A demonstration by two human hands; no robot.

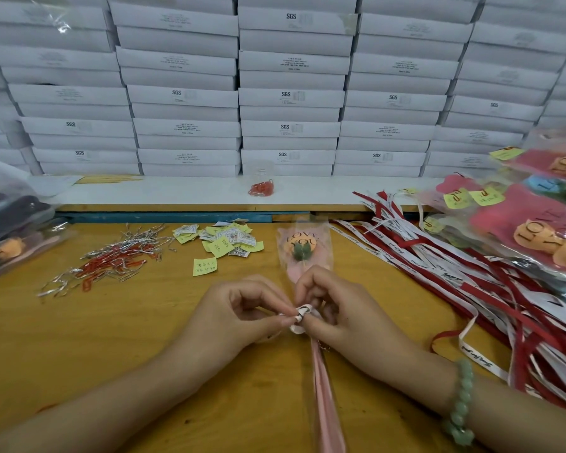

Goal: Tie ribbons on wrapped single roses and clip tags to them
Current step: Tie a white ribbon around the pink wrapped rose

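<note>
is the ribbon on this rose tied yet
Not tied yet: the ribbon forms one small loop against the wrapped rose, pinched by the left hand and right hand; no finished bow shows.

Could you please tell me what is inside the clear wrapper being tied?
An orange rose head with green sepals, backed by pink paper. Lower down, the left hand, right hand and ribbon hide the contents.

Glossy plastic wrap (304,253), wooden table (111,338)

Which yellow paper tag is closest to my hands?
The lone yellow paper tag lying apart from the tag pile, just ahead of your left hand.
</note>
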